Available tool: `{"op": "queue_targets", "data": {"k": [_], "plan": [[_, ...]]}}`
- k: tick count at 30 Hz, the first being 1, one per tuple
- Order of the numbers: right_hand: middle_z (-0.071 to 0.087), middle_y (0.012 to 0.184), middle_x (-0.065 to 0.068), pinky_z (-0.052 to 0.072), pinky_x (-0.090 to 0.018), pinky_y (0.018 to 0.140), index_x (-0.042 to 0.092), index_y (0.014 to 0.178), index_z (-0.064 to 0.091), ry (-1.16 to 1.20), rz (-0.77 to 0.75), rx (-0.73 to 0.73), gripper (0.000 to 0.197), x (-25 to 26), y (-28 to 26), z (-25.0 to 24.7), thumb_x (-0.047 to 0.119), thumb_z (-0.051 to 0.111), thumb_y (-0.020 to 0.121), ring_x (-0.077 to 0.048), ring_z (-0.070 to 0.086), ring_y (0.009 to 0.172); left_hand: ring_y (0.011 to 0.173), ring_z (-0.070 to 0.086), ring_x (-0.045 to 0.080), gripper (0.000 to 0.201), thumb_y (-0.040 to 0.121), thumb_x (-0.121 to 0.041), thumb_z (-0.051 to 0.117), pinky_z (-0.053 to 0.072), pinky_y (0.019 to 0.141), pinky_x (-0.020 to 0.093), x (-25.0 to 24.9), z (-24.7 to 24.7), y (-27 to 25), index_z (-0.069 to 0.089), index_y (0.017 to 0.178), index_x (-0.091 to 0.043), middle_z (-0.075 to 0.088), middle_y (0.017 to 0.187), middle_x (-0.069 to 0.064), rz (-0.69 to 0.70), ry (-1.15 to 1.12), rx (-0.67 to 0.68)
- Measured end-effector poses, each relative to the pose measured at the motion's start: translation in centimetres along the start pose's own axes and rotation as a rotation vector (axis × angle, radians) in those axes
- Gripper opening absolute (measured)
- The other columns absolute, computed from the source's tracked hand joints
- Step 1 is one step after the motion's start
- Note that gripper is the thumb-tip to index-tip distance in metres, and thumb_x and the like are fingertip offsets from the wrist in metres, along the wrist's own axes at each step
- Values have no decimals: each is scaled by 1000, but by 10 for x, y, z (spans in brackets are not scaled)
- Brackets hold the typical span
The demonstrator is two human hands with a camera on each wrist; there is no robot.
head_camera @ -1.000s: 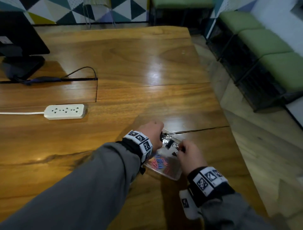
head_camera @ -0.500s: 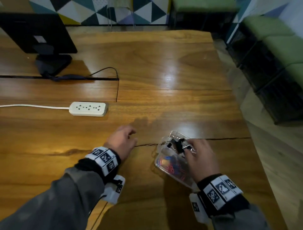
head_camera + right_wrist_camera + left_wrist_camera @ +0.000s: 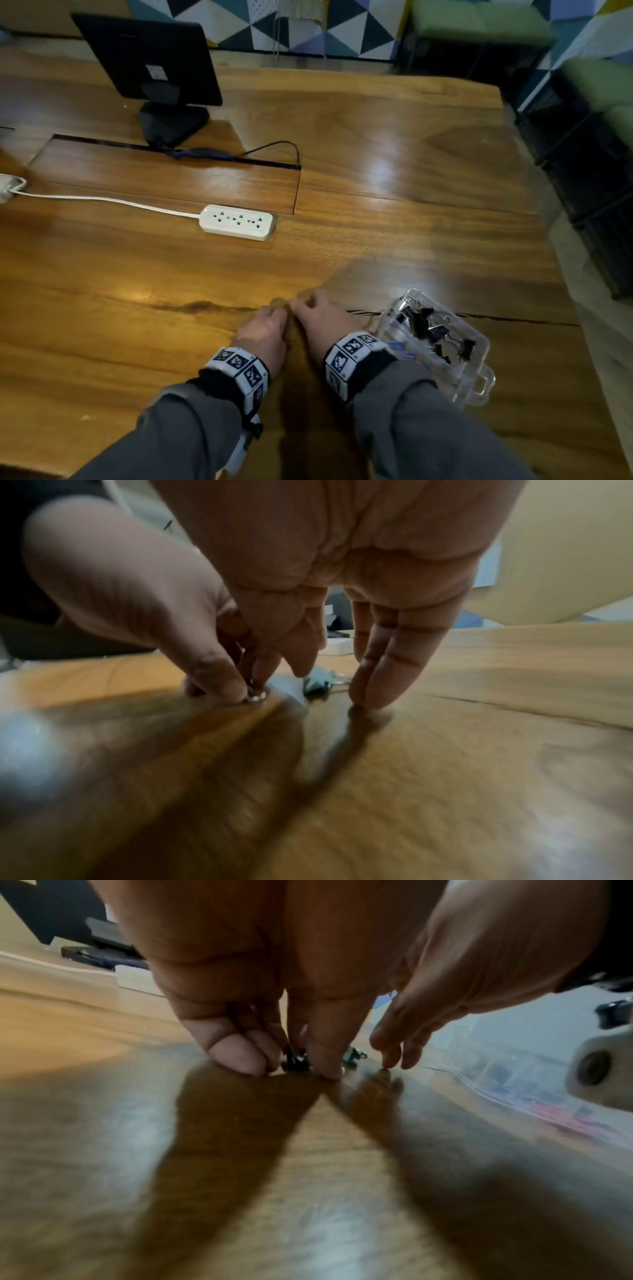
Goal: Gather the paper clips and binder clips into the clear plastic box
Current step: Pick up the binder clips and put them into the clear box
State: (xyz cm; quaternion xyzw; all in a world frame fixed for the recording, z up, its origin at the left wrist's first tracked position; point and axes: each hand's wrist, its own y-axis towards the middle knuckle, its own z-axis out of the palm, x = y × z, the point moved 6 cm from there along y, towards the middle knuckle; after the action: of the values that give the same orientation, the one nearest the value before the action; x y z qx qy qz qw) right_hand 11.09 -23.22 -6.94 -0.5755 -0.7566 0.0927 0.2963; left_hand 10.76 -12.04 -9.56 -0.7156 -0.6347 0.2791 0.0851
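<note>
The clear plastic box [image 3: 474, 346] lies open at my right, with black binder clips [image 3: 423, 320] and coloured paper clips inside. Both hands meet on the wooden table [image 3: 394, 212] just left of it. My left hand [image 3: 294, 1066] pinches a black binder clip [image 3: 295, 1058] between thumb and fingers on the tabletop. A second binder clip [image 3: 318, 684] lies right beside it. My right hand [image 3: 329, 688] hovers over that one, with straight fingertips [image 3: 373, 693] touching the wood next to it. In the head view the hands hide both clips.
A white power strip [image 3: 236, 222] with its cord lies to the far left. Behind it stands a black monitor [image 3: 147, 58] on its base. A dark crack [image 3: 513, 318] runs across the wood past the box. The table's right edge drops to the floor.
My left hand left the box and went down to the table at its left. The right hand then let go of the box and joined it there. The box stays put.
</note>
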Motion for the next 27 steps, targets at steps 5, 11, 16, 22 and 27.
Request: {"op": "queue_targets", "data": {"k": [5, 11, 16, 22, 27], "plan": [[38, 130, -17, 50, -51, 88, 15, 130, 41, -120, -12, 65, 44, 3, 11, 7, 12, 60, 90, -41, 51, 108, 91, 56, 28, 15, 89, -8, 54, 49, 79, 39, 3, 0, 0, 45, 88, -19, 46, 102, 5, 30, -29, -1], [50, 120, -12, 54, -46, 80, 16, 116, 45, -51, 24, -92, 31, -2, -14, -9, 21, 58, 89, -33, 56, 102, 72, 52, 21, 19, 90, -15, 57, 39, 63, 32, -7, -25, -2, 46, 75, -21, 52, 74, -1, 0, -197, -92], [52, 105, 3, 53, -37, 78, 22, 106, 53, 136, 202, -378, 24, -52, -79, -59, 40, 52, 91, -18, 57, 91, 73, 53, 14, 18, 90, -12, 56, 39, 63, 27, -83, -60, 2, 51, 77, -24, 56, 79, -4, 174, -277, -233], [64, 103, -9, 54, -39, 79, 11, 104, 63, 82, 576, -310, 24, -138, -136, -75, 29, 51, 95, -31, 63, 93, 78, 53, 26, 22, 84, 1, 50, 36, 63, 33, -204, -35, 13, 48, 75, -19, 55, 83, 2, 414, -97, -48], [65, 102, -4, 54, -41, 80, 21, 98, 63, 43, 573, -266, 20, -169, -137, -50, 37, 59, 88, -23, 61, 89, 90, 57, 33, 16, 88, -1, 49, 39, 68, 35, -234, -7, 16, 57, 97, -11, 59, 99, 12, 420, 14, 37]]}}
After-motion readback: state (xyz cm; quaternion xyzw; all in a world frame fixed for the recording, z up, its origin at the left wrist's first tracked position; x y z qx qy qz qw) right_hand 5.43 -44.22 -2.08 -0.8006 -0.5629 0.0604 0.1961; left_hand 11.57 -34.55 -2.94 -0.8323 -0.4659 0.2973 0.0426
